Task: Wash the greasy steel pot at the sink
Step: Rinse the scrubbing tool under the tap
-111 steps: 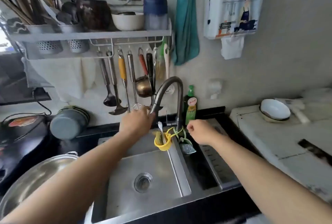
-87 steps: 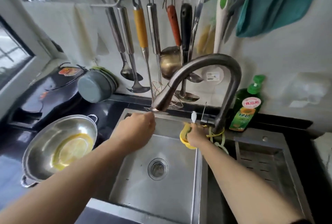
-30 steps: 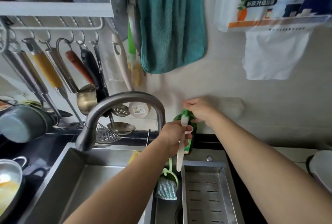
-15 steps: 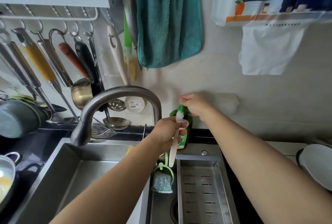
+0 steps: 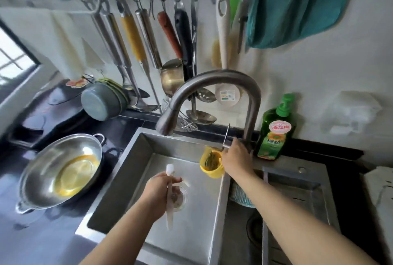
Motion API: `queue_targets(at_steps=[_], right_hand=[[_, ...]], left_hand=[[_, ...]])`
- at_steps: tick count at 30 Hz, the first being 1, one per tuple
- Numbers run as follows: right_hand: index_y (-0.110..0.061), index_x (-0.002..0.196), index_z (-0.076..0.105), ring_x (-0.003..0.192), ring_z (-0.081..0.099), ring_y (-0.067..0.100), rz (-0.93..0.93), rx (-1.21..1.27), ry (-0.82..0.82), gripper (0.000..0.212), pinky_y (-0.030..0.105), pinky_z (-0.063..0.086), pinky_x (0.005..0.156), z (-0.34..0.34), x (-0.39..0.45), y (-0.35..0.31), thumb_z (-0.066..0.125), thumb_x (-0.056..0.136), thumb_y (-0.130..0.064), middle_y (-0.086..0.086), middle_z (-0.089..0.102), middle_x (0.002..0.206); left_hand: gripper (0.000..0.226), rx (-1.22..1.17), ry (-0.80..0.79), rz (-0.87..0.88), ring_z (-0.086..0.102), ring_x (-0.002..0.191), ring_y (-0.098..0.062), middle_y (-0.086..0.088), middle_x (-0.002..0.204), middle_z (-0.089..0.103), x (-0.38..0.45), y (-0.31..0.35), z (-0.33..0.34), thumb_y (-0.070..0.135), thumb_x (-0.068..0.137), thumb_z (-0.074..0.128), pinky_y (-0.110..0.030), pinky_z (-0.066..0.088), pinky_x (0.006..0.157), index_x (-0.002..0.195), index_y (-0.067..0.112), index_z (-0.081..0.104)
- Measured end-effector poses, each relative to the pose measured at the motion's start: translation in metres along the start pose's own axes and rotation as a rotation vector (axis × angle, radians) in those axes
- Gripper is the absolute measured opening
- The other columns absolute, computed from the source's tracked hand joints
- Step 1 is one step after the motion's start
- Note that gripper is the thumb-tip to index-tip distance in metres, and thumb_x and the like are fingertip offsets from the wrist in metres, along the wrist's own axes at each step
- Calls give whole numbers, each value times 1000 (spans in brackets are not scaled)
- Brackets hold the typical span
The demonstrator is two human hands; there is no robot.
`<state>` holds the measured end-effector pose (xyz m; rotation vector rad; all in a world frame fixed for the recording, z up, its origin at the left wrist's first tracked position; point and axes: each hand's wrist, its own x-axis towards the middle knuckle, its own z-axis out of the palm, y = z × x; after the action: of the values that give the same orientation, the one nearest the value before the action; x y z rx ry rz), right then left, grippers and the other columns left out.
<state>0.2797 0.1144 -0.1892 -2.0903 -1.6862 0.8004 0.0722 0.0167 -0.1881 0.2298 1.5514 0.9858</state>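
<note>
The sink (image 5: 191, 233) lies under my arms, the pot (image 5: 59, 171) with its yellow grease sitting left of it on the counter, while my left hand (image 5: 158, 192) over the sink grips a brush (image 5: 169, 196) and my right hand (image 5: 236, 158) at the sink's back rim curls around the tap lever (image 5: 226, 137).

Left hand (image 5: 158, 195) carried brush (image 5: 169, 196) over sink; right hand (image 5: 235, 158) left soap bottle (image 5: 274, 131).

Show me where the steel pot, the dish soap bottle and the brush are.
steel pot (image 5: 38, 177): head view, bare inner wall, left of the sink.
dish soap bottle (image 5: 274, 135): head view, front label.
brush (image 5: 169, 211): head view, white handle below the left hand.
</note>
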Motion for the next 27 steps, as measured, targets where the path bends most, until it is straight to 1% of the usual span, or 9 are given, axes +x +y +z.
queue_targets(at_steps=[2, 5, 6, 8, 12, 14, 18, 23, 27], right_hand=[[-1, 149, 36, 131, 52, 39, 127, 11, -9, 52, 44, 45, 102, 13, 35, -18, 45, 103, -24, 21, 50, 146], [2, 125, 62, 110, 66, 35, 185, -67, -49, 32, 35, 51, 78, 33, 68, -30, 53, 98, -12, 22, 67, 120], [2, 117, 67, 104, 69, 33, 185, -128, -45, 26, 31, 53, 74, 36, 73, -29, 57, 95, -8, 20, 72, 111], [2, 109, 71, 98, 72, 32, 169, -200, -28, 21, 32, 58, 76, 39, 75, -29, 62, 91, -3, 19, 74, 102], [3, 107, 71, 106, 68, 34, 128, -361, -54, 29, 33, 53, 76, 39, 65, -39, 81, 80, -3, 18, 73, 106], [3, 107, 71, 105, 68, 34, 137, -378, -71, 34, 35, 55, 77, 37, 63, -40, 85, 77, -6, 18, 73, 105], [1, 108, 71, 100, 70, 31, 121, -393, -76, 30, 32, 48, 65, 35, 59, -46, 82, 81, -6, 15, 73, 104], [1, 111, 70, 99, 71, 32, 123, -384, -58, 29, 32, 51, 66, 37, 56, -47, 79, 84, -5, 16, 73, 105], [5, 102, 70, 80, 74, 29, 152, -304, -71, 19, 31, 58, 62, 37, 56, -47, 76, 87, -5, 15, 74, 89]], left_hand=[[23, -39, -3, 21, 50, 48, -18, -16, 82, 60, 8, 13, -10, -14, 91, 51, -25, 39, 43, 107, -3, 63], [26, -51, -5, 44, 48, 51, -17, -14, 86, 63, 25, 24, -17, -14, 93, 47, -24, 34, 45, 104, 3, 62], [27, -32, 5, 53, 46, 51, -16, -13, 87, 63, 30, 26, -16, -13, 95, 45, -24, 32, 45, 105, 5, 63], [28, 7, 19, 69, 42, 49, -14, -11, 86, 62, 40, 27, -14, -7, 100, 39, -22, 29, 45, 109, 6, 62], [28, 12, 13, 63, 39, 46, -10, -7, 83, 62, 59, 22, -17, 1, 106, 36, -21, 27, 45, 115, 10, 61], [28, 6, 7, 58, 38, 45, -10, -7, 82, 61, 60, 20, -19, 1, 106, 36, -20, 27, 44, 115, 10, 61], [28, 0, -8, 89, 37, 46, -10, -7, 84, 61, 59, 25, -20, 4, 107, 36, -20, 26, 44, 115, 10, 62], [24, 10, -31, 94, 36, 45, -9, -6, 82, 59, 61, 35, -15, 5, 108, 37, -20, 24, 43, 105, 14, 59], [26, -17, -19, 68, 37, 48, -10, -5, 80, 59, 60, 32, -18, 3, 108, 36, -21, 26, 42, 109, 12, 61]])
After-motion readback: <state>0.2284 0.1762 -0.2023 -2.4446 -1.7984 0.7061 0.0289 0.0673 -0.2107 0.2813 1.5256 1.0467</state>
